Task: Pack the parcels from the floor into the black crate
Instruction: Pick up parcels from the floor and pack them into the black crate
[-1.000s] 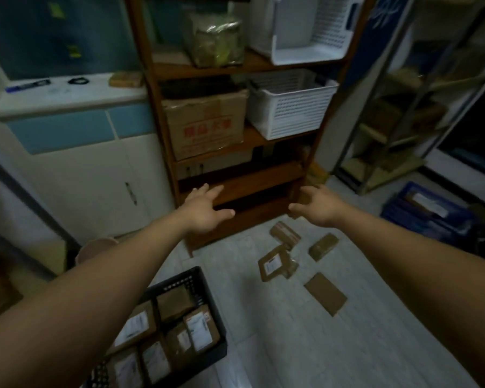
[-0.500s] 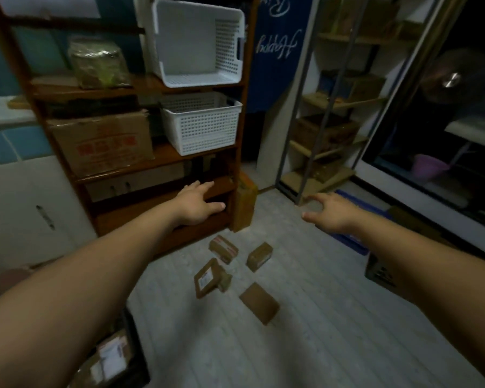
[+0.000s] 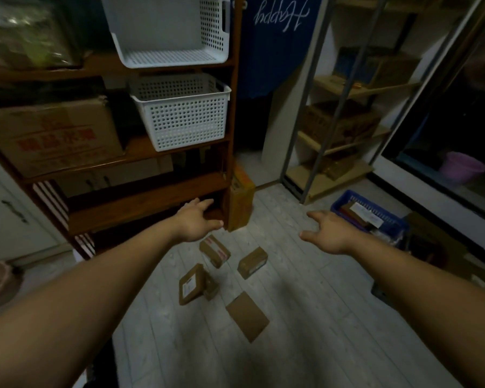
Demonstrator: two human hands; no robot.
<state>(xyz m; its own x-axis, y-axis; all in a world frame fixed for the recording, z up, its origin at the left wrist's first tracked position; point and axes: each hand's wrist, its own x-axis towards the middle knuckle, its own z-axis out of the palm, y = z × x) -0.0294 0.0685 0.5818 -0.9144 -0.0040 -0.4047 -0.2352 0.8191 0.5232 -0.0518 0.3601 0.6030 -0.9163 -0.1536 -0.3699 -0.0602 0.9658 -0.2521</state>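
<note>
left hand [image 3: 195, 224] outstretched, fingers loose, holding nothing | right hand [image 3: 326, 233] likewise empty | four brown parcels [image 3: 247, 316] on floor [image 3: 305, 331] beneath them

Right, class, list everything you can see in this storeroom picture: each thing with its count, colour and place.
parcels: five, brown, centre floor, one partly hidden
wooden shelf: one, brown, left
baskets: two, white, on the shelf
cardboard box: one, brown with red print, shelf, beside lower basket
yellow box: one, floor, against shelf end
blue crate: one, floor, right
bucket: one, purple, far right
left hand: one, bare, open, above the parcels
right hand: one, bare, open, near the blue crate
</note>
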